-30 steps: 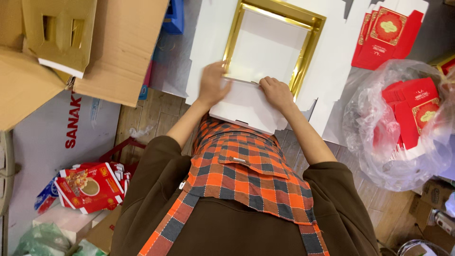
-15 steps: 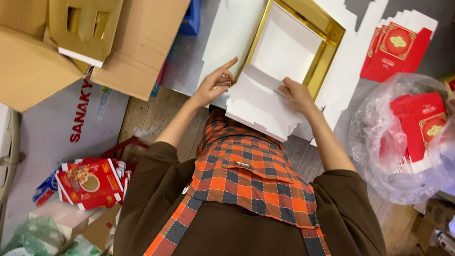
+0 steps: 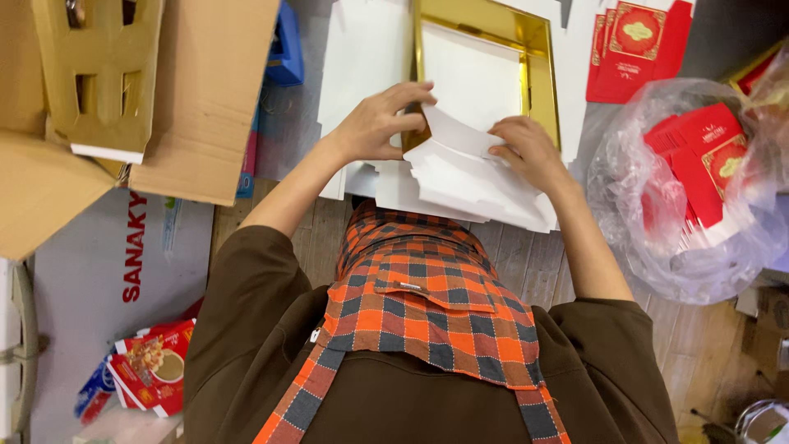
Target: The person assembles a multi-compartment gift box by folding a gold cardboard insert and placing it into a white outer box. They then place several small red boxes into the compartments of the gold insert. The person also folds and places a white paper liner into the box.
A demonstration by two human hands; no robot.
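Wooden floorboards (image 3: 509,255) are lying under cardboard (image 3: 205,90) at left; the left hand (image 3: 374,123) and right hand (image 3: 530,148) are pinching a white sheet (image 3: 456,131) off the white stack (image 3: 468,185), likely separating it; seating it in the gold tray (image 3: 485,29) calls for square alignment.

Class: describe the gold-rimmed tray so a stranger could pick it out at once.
Start at the white sheets covering the worktop. Just beyond the person's left hand and right hand lies a shallow rectangular tray. It alone has shiny gold walls around a white floor.
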